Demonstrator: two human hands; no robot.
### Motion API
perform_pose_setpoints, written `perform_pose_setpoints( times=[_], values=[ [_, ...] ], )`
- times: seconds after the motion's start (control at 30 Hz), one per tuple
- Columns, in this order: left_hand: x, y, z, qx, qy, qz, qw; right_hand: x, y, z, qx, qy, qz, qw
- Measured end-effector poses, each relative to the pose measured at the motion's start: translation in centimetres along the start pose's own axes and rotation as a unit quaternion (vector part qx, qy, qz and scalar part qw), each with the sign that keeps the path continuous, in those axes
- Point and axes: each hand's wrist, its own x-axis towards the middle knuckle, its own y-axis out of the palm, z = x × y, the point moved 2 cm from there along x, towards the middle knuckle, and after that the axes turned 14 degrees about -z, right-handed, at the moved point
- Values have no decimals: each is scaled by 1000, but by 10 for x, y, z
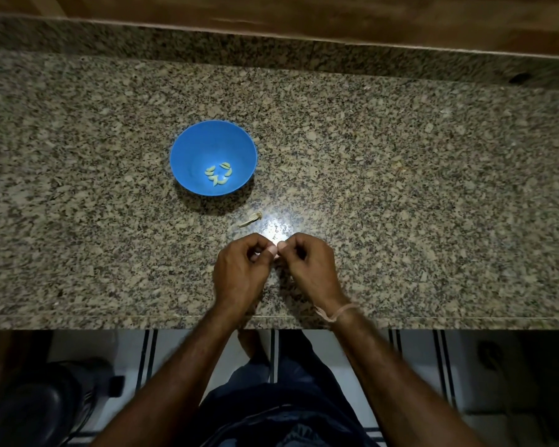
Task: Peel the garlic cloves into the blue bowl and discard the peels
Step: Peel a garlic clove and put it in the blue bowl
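The blue bowl (192,146) is sitting on the desk (400,188), left of and beyond both hands, with several peeled cloves (220,174) lying at its bottom. A loose peel (250,219) is lying on the desk between the bowl and the hands. The left hand (241,269) is curling its fingers (272,250) into a pinch that is meeting the right hand (309,267), whose fingers are likewise closing in. Only a pale sliver of the garlic clove (275,257) is showing where the fingertips are touching, so its long axis cannot be told. The bowl is lying nearer the left hand, so a drop would likely be going forward and leftward.
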Motion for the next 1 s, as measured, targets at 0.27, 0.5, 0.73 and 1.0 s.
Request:
perform_pose_setpoints(
  times=[0.27, 0.5, 0.73, 1.0],
  values=[
    [9, -4, -6, 47, 10, 23, 999, 0, -1, 3, 52, 84, 49, 994],
    [6, -5, -7, 110, 89, 1, 990, 9, 3, 2, 86, 202, 101, 970],
    [10, -4, -6, 124, 141, 4, 982, 2, 7, -3, 80, 172, 112, 975],
    [13, -1, -1, -50, -58, 123, 989, 8, 4, -2, -24, -34, 87, 995]
  ],
)
